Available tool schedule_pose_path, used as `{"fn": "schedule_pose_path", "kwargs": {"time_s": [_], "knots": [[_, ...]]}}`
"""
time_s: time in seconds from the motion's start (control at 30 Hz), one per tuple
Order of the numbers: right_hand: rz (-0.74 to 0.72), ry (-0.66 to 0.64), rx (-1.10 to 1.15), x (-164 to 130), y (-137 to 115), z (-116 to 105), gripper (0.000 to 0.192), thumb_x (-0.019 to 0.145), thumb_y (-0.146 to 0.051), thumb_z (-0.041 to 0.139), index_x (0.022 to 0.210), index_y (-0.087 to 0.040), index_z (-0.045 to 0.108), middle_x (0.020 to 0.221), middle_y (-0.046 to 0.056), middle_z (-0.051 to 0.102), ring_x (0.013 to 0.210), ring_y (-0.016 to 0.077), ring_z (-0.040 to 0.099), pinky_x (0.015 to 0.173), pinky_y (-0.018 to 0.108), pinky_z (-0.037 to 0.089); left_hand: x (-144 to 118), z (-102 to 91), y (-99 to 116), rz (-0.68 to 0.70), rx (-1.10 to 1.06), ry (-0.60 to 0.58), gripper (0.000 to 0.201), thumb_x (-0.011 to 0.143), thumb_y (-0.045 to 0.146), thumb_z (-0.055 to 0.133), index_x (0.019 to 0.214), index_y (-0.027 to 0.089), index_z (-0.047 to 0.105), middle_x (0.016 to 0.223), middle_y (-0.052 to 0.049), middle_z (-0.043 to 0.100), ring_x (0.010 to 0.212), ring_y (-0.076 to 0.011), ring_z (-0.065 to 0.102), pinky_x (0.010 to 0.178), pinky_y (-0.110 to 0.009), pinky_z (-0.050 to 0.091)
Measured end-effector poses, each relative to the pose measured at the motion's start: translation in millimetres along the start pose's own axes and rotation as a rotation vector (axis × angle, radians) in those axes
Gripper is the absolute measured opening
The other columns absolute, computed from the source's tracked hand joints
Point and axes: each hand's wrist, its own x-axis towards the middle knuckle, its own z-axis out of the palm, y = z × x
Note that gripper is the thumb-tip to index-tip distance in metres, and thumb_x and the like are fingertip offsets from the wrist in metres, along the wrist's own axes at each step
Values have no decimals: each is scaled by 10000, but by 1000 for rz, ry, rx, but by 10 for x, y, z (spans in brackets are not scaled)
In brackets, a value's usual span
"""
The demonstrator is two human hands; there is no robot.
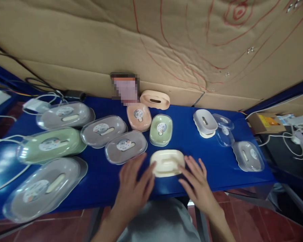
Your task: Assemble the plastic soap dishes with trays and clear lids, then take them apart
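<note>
A cream plastic soap dish (168,169) with a raised middle lies on the blue table in front of me. My left hand (135,181) is at its left end, fingers stretched and apart, fingertips at the rim. At the opposite end, my right hand (198,185) is open too, with some fingertips over the edge of the dish. Just beyond it sits a green soap box (161,139) with a clear lid and round label. A grey lidded soap box (126,153) lies close to my left fingers.
More lidded boxes, including a large green one (58,153) and a grey one (37,198), fill the left side. A peach tray (164,100) leans at the back beside a blurred-out device (126,88). Clear lids (224,136) and a grey-white tray (205,117) lie right.
</note>
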Motion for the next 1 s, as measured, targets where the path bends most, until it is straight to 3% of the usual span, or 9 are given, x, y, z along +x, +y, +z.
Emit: {"fn": "schedule_pose_path", "kwargs": {"time_s": [0.1, 0.23, 0.33, 0.43, 0.57, 0.67, 0.73, 0.87, 1.0], "knots": [[160, 192, -56, 202, 416, -114, 478, 1116, -252, 519, 1592, -289, 517, 1663, 112, 527, 1573, 309, 452, 1265, 573, 345, -65, 40, 66, 161, -130, -214, 369, 1088, 249, 608, 1455, 230, 642, 1606, -112, 576, 1506, -310, 511, 1297, -503, 325], [273, 301, -233, 619, 1156, -198, 491, 1112, -434, 561, 1550, -213, 572, 1581, 174, 602, 1475, 388, 542, 1185, 623, 419, -113, 30, -10, 255, -144, -254, 381, 1081, 126, 556, 1444, 202, 645, 1585, -83, 613, 1548, -268, 474, 1334, -480, 285], [260, 314, -250, 877, 1427, -236, 440, 1100, -460, 592, 1420, -171, 679, 1377, 183, 738, 1328, 376, 652, 1128, 589, 486, -159, -36, -57, 265, -142, -261, 391, 1063, 92, 560, 1403, 249, 670, 1574, -57, 627, 1540, -263, 495, 1365, -547, 203], [212, 349, -202, 849, 1304, -283, 334, 1121, -340, 550, 1361, -171, 709, 1300, 165, 767, 1268, 325, 690, 1123, 545, 528, -242, -82, -90, 110, -85, -212, 401, 1065, 199, 636, 1458, 281, 638, 1569, -117, 611, 1451, -319, 581, 1276, -595, 365], [42, 353, -23, 349, 761, -221, 362, 1054, -161, 605, 1402, -234, 678, 1349, 102, 749, 1371, 297, 651, 1216, 569, 498, -345, -59, -136, -49, -122, -197, 536, 1059, 281, 674, 1570, 241, 519, 1574, -205, 548, 1406, -373, 603, 1104, -563, 570], [-102, 242, 173, -32, 367, -70, 406, 1008, -79, 597, 1379, -218, 686, 1327, 95, 749, 1394, 285, 641, 1230, 561, 506, -325, -10, -131, -49, -224, -217, 590, 1062, 272, 664, 1611, 223, 455, 1669, -227, 412, 1427, -352, 596, 1098, -502, 608], [-149, 157, 248, -128, 201, 20, 388, 1013, -71, 562, 1361, -195, 682, 1318, 107, 743, 1418, 278, 623, 1222, 553, 524, -264, 19, -112, -9, -277, -229, 614, 1063, 247, 656, 1631, 221, 425, 1722, -227, 320, 1437, -334, 594, 1085, -458, 625], [-228, 27, 276, 85, 100, 75, 283, 1057, -202, 595, 1324, -139, 665, 1327, 158, 717, 1479, 310, 565, 1235, 589, 506, -121, 27, -87, 81, -269, -242, 619, 1052, 141, 623, 1633, 239, 434, 1760, -197, 263, 1575, -363, 439, 1143, -494, 586], [-349, -38, 200, 450, 104, 22, 271, 1060, -267, 660, 1306, -159, 697, 1270, 129, 741, 1477, 305, 574, 1266, 566, 476, -71, -28, -95, 159, -195, -268, 504, 1055, 158, 622, 1550, 230, 555, 1743, -163, 351, 1621, -381, 343, 1210, -572, 513]]}}
